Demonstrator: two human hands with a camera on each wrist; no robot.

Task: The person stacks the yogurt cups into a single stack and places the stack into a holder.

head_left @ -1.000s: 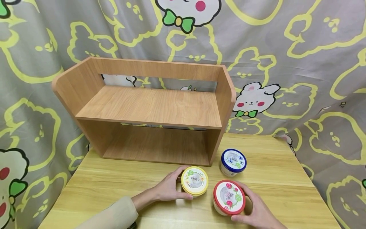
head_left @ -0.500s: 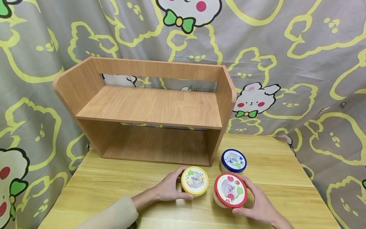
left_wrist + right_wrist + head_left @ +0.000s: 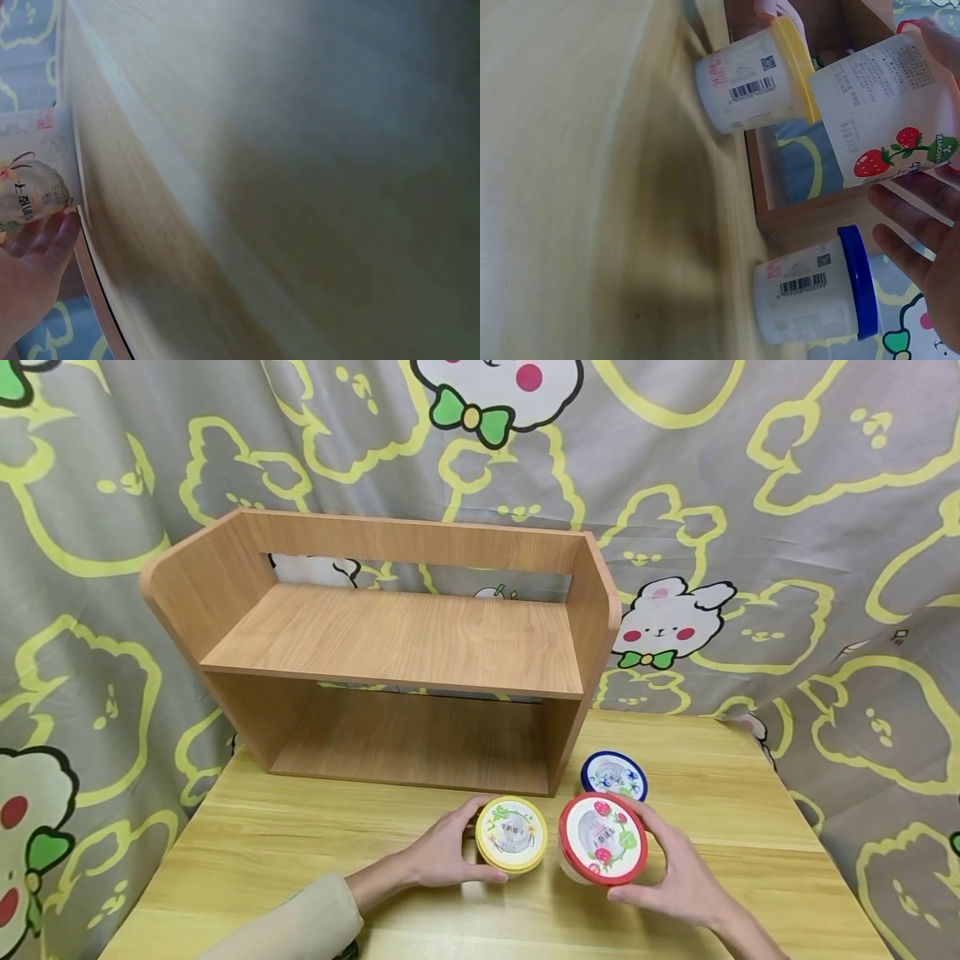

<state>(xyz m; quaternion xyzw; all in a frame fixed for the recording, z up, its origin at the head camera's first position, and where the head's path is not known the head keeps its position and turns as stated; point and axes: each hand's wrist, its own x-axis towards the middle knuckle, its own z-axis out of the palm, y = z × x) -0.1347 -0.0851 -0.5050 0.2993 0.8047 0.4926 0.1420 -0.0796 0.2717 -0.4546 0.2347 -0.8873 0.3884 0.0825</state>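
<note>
My left hand (image 3: pixel 444 852) grips a tub with a yellow lid (image 3: pixel 512 833) from its left side, thumb at the front. The left wrist view shows part of this tub's printed side (image 3: pixel 34 169), cut off by the frame edge. My right hand (image 3: pixel 675 868) holds a tub with a red lid and strawberry print (image 3: pixel 602 839) from the right. In the right wrist view this strawberry tub (image 3: pixel 885 105) is off the table and tilted. Behind it stands a tub with a dark blue lid (image 3: pixel 613 775), partly hidden in the head view; no hand touches it.
A two-level wooden shelf (image 3: pixel 390 635) stands at the back left of the wooden table (image 3: pixel 720 810), its right side panel near the blue-lidded tub. A patterned grey curtain (image 3: pixel 675 460) hangs behind and at both sides.
My right hand has lifted the red-lidded tub and moved it away from me, so it now covers part of the blue-lidded one. The left hand and yellow-lidded tub have stayed still.
</note>
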